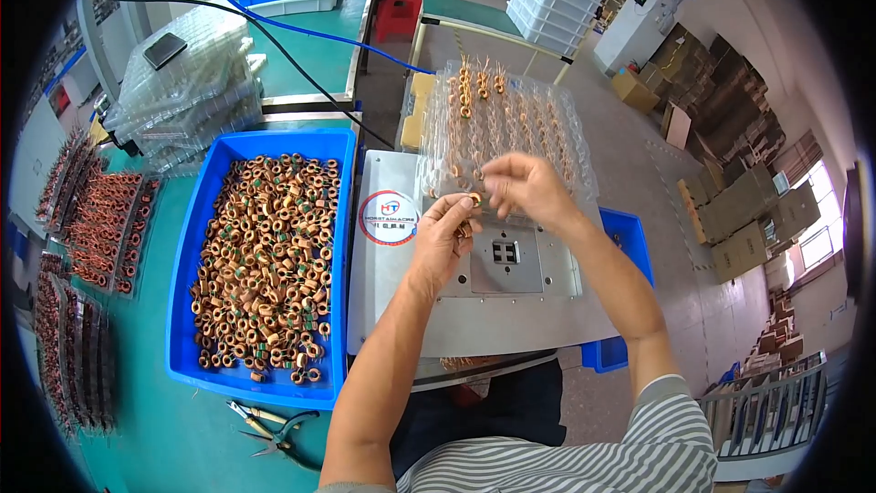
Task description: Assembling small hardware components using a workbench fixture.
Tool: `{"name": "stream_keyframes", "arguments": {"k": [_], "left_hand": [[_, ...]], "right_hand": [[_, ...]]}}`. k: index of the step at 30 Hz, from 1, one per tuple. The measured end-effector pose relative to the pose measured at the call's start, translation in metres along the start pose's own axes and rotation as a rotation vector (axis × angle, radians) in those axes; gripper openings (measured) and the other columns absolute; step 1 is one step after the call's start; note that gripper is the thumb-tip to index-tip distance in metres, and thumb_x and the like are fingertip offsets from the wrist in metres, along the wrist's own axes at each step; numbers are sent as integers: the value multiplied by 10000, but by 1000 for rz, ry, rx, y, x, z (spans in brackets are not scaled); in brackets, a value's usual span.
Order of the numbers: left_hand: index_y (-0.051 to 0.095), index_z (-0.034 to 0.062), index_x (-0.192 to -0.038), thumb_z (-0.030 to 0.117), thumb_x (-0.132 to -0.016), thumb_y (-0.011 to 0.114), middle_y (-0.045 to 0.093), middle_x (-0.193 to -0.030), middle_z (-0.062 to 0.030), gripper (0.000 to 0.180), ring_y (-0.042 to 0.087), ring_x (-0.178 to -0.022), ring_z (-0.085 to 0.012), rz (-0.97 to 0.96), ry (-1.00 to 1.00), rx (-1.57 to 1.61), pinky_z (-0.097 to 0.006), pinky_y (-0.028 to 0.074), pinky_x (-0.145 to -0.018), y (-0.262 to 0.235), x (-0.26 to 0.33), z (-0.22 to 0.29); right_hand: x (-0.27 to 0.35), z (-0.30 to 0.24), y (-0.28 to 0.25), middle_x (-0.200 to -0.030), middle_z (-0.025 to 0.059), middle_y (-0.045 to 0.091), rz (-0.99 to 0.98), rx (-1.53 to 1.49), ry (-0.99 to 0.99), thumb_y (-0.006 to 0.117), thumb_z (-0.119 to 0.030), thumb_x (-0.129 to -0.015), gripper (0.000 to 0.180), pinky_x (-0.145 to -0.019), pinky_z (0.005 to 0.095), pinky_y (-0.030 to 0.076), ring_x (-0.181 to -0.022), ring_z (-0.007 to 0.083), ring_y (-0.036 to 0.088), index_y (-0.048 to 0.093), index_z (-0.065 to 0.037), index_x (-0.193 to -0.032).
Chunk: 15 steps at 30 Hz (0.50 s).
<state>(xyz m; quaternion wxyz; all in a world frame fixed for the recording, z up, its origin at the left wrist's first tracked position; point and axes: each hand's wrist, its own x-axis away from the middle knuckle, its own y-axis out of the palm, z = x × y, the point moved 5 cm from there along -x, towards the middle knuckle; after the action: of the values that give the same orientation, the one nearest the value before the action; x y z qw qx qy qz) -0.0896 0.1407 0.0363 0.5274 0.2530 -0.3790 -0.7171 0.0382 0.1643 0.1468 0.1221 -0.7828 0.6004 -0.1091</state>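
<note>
Left hand point(444, 236) pinched closed on a small copper coil point(474, 199), just above the grey metal plate point(511, 301). Right hand point(522, 187) fingers curled, touching the same coil, over the clear tray point(547, 119) behind the plate.

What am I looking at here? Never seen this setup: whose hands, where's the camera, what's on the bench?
One picture, from a fisheye camera worn on a person's head, looking down at their own bare hands. The left hand pinches a small copper-wound ring coil; the right hand reaches beside it, over a clear plastic blister tray partly filled with coils. Below is a grey metal fixture plate. On the green bench, a blue plastic bin holds loose coils, with small cutters in front.
</note>
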Motion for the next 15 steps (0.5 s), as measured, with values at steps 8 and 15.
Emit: {"name": "stream_keyframes", "arguments": {"k": [8, 15], "left_hand": [[585, 65, -1039, 156, -898, 680, 669, -911, -53, 193, 623, -665, -100, 46, 33, 1, -215, 381, -435, -7, -3, 12], [591, 75, -1121, 124, -893, 693, 617, -861, -4, 254, 601, -679, -86, 85, 115, -104, -207, 368, -459, -24, -4, 20]], "right_hand": [[-139, 13, -46, -786, 132, 702, 382, 404, -74, 754, -200, -793, 271, -566, 306, 538, -655, 166, 667, 715, 17, -949], [-181, 21, -34, -774, 121, 718, 458, 687, 18, 819, -336, -708, 328, -672, 353, 498, -676, 199, 653, 759, -32, -818]]}}
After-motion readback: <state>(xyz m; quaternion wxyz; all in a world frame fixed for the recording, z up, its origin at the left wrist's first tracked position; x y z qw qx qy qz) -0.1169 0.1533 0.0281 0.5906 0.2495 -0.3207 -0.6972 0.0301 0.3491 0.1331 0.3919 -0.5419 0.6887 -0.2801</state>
